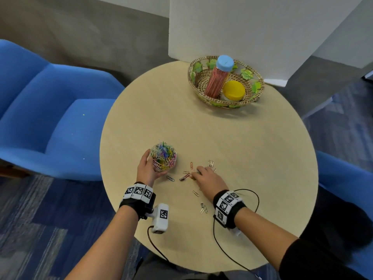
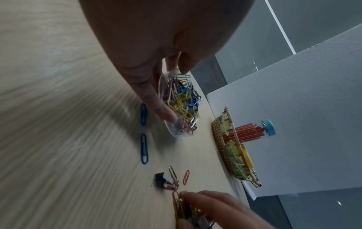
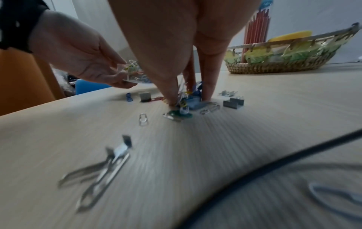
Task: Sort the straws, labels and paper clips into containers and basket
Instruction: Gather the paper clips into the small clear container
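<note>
A clear round container (image 1: pixel 163 158) heaped with coloured paper clips stands near the table's front left; my left hand (image 1: pixel 147 168) grips its side, thumb along the wall (image 2: pixel 162 106). My right hand (image 1: pixel 205 176) is fingertips-down on the table to its right, pinching a small bunch of clips (image 3: pixel 186 99). Loose clips (image 1: pixel 186 175) lie between the hands, with more (image 1: pixel 203 208) beside my right wrist and a few (image 1: pixel 211 163) past the fingers. A woven basket (image 1: pixel 193 77) at the far side holds a blue-lidded jar of red straws (image 1: pixel 217 77) and a yellow-lidded container (image 1: pixel 234 90).
The round wooden table (image 1: pixel 232 138) has bare surface in the middle and at the right. Blue chairs (image 1: pixel 50 110) stand to the left, another at the far right. A white partition (image 1: pixel 262 27) rises behind the basket. Wrist-camera cables (image 1: pixel 256 201) trail over the table's front edge.
</note>
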Demonstrator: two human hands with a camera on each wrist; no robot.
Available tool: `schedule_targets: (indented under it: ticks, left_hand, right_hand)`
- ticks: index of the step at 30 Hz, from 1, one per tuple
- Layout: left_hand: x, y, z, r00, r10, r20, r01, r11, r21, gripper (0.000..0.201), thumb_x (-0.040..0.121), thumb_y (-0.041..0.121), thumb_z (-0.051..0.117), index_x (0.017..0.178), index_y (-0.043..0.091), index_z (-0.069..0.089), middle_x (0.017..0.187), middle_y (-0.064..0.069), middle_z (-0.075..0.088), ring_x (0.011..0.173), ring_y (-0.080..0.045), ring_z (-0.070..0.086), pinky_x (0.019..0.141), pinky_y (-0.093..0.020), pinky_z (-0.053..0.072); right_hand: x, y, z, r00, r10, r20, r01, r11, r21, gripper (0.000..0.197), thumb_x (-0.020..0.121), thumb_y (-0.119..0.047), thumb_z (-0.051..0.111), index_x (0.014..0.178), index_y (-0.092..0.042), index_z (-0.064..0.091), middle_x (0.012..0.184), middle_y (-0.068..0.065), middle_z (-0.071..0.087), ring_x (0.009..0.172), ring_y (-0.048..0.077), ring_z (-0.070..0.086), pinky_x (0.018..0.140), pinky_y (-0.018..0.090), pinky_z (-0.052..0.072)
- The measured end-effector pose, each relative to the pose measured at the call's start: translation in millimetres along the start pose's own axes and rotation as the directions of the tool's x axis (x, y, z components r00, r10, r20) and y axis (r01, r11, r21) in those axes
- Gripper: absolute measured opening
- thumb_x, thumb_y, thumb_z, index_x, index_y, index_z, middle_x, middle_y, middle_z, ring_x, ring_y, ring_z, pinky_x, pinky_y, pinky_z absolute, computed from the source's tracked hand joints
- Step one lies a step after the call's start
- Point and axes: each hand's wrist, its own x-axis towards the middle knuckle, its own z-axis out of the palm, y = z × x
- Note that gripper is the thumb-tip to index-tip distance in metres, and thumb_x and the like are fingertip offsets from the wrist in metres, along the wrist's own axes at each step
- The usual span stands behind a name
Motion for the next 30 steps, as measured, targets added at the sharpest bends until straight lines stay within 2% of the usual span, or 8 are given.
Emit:
schedule_targets:
  ticks: [4, 7, 10, 13, 15, 20, 26, 30]
  left_hand:
    - [-1, -5, 1, 1.0, 0.005, 0.012, -0.005, 0.999, 0.034, 0.042, 0.109, 0.019, 0.035, 0.15, 0.019, 0.039, 0.149, -0.017, 0.045, 0.116, -0.043, 0.061, 0.053, -0.03, 0.061]
    - [-5, -6, 5, 1.0, 0.008, 0.028, -0.01, 0.999, 0.045, 0.041, 0.109, 0.019, 0.036, 0.15, 0.019, 0.04, 0.149, -0.017, 0.044, 0.118, -0.043, 0.059, 0.055, -0.033, 0.062]
    - [-8, -9, 9, 0.998, 0.014, 0.058, -0.019, 0.997, 0.073, 0.04, 0.108, 0.018, 0.036, 0.148, 0.02, 0.041, 0.149, -0.016, 0.044, 0.12, -0.043, 0.058, 0.054, -0.031, 0.061]
    - [-11, -13, 18, 0.995, 0.013, 0.1, -0.022, 0.995, 0.093, 0.039, 0.108, 0.018, 0.037, 0.147, 0.022, 0.042, 0.149, -0.015, 0.045, 0.12, -0.041, 0.059, 0.055, -0.032, 0.061]
    - [-16, -15, 25, 0.991, -0.014, 0.131, 0.005, 0.998, 0.068, 0.04, 0.108, 0.017, 0.038, 0.148, 0.019, 0.042, 0.147, -0.015, 0.048, 0.121, -0.04, 0.058, 0.055, -0.033, 0.06]
    - [-24, -19, 36, 0.981, -0.043, 0.19, 0.033, 0.998, 0.056, 0.041, 0.107, 0.017, 0.041, 0.148, 0.019, 0.042, 0.142, -0.021, 0.052, 0.114, -0.042, 0.062, 0.054, -0.032, 0.06]
    - [-27, -14, 36, 0.977, -0.062, 0.205, 0.062, 0.998, 0.007, 0.042, 0.104, 0.012, 0.046, 0.146, 0.012, 0.044, 0.136, -0.023, 0.056, 0.106, -0.041, 0.065, 0.057, -0.035, 0.062]
    - [-26, -8, 26, 0.984, -0.04, 0.175, 0.045, 0.999, -0.026, 0.041, 0.104, 0.009, 0.044, 0.145, 0.009, 0.045, 0.138, -0.021, 0.054, 0.113, -0.042, 0.061, 0.054, -0.034, 0.061]
  right_hand:
    - [13, 11, -12, 0.99, 0.141, -0.028, -0.131, 0.968, 0.212, 0.023, 0.097, -0.019, 0.057, 0.116, -0.014, 0.07, 0.111, 0.002, 0.059, 0.098, 0.019, 0.058, 0.088, 0.028, 0.05]
    - [19, 21, -23, 0.929, 0.37, -0.028, -0.313, 0.821, 0.478, 0.017, 0.088, -0.023, 0.072, 0.102, -0.015, 0.077, 0.099, -0.001, 0.068, 0.084, 0.01, 0.058, 0.081, 0.021, 0.048]
    - [21, 23, -39, 0.83, 0.544, 0.124, -0.385, 0.398, 0.833, 0.012, 0.079, -0.019, 0.082, 0.09, -0.016, 0.08, 0.088, 0.002, 0.075, 0.077, 0.015, 0.07, 0.079, 0.026, 0.058]
    - [26, 12, -65, 0.873, 0.447, 0.197, -0.251, 0.064, 0.966, 0.015, 0.079, -0.008, 0.081, 0.094, -0.007, 0.078, 0.096, 0.019, 0.074, 0.082, 0.027, 0.073, 0.083, 0.034, 0.06]
    - [32, 2, -79, 0.92, 0.377, 0.112, -0.193, 0.183, 0.964, 0.016, 0.079, -0.008, 0.081, 0.095, -0.005, 0.078, 0.091, 0.015, 0.075, 0.081, 0.026, 0.073, 0.079, 0.032, 0.061]
    - [45, -18, -97, 0.987, 0.156, -0.046, -0.085, 0.735, 0.672, 0.011, 0.079, -0.02, 0.081, 0.09, -0.017, 0.08, 0.092, -0.001, 0.075, 0.08, 0.011, 0.069, 0.079, 0.024, 0.055]
    - [47, -31, -99, 0.998, -0.061, 0.014, 0.049, 0.902, 0.428, 0.015, 0.084, -0.019, 0.072, 0.097, -0.022, 0.079, 0.102, 0.001, 0.072, 0.092, 0.017, 0.066, 0.088, 0.033, 0.053]
    - [46, -17, -98, 0.975, 0.144, -0.168, -0.016, 0.806, 0.592, 0.02, 0.089, -0.011, 0.062, 0.097, -0.02, 0.078, 0.103, -0.003, 0.074, 0.092, 0.011, 0.065, 0.091, 0.032, 0.053]
